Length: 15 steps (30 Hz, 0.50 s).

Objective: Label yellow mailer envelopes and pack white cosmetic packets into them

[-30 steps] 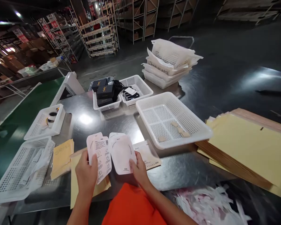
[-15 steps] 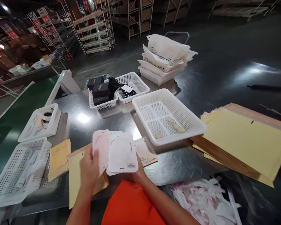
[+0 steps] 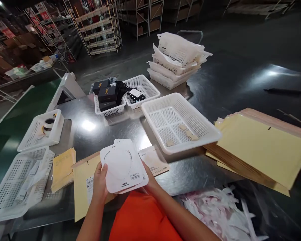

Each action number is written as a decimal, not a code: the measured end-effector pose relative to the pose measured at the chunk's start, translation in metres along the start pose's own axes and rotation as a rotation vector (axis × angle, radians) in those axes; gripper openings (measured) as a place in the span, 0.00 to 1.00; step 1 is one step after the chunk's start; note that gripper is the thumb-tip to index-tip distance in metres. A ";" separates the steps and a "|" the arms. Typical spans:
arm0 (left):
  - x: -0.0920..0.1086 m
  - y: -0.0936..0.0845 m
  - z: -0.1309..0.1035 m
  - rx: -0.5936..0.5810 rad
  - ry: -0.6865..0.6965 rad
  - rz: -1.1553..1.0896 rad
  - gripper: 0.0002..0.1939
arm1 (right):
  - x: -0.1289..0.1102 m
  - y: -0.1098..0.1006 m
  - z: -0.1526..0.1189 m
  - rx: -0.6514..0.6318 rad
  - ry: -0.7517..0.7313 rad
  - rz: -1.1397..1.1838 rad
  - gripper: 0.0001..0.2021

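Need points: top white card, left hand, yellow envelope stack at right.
Top white card [image 3: 121, 167]: head view, middle of its printed face.
Left hand [image 3: 99, 182]: head view, middle of the hand.
Yellow envelope stack [image 3: 261, 142]: head view, its top face.

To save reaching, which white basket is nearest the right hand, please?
The large white basket with tan pieces inside; the others sit farther from the right hand.

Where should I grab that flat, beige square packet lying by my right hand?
Probably the near edge of the flat, beige square packet, by its barcode, coming from your side. It lies flat on the shiny metal table with that edge facing you, while the large white perforated plastic basket stands close beyond its far side.
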State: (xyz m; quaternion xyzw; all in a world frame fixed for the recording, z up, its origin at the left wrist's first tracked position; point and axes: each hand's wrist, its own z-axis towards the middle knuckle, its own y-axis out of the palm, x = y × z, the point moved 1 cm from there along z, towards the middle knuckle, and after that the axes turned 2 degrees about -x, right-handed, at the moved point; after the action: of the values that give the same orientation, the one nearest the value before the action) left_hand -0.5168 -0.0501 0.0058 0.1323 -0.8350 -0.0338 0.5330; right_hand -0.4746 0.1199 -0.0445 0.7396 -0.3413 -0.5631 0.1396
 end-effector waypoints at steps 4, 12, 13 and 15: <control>-0.018 -0.007 0.005 0.050 0.079 0.115 0.23 | -0.012 -0.006 -0.004 -0.092 0.157 -0.046 0.25; -0.036 -0.019 0.008 0.104 0.019 0.126 0.38 | -0.028 -0.035 0.000 -0.374 0.344 -0.291 0.17; -0.038 -0.018 0.008 0.085 0.005 0.104 0.40 | -0.026 -0.037 0.002 -0.385 0.307 -0.364 0.16; -0.040 -0.016 0.009 0.026 0.001 0.048 0.37 | -0.020 -0.038 0.005 -0.354 0.163 -0.497 0.20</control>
State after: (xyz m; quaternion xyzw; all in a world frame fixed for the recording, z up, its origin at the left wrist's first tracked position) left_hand -0.5060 -0.0556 -0.0367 0.1193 -0.8379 -0.0103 0.5325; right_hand -0.4687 0.1620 -0.0536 0.8073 -0.0345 -0.5693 0.1514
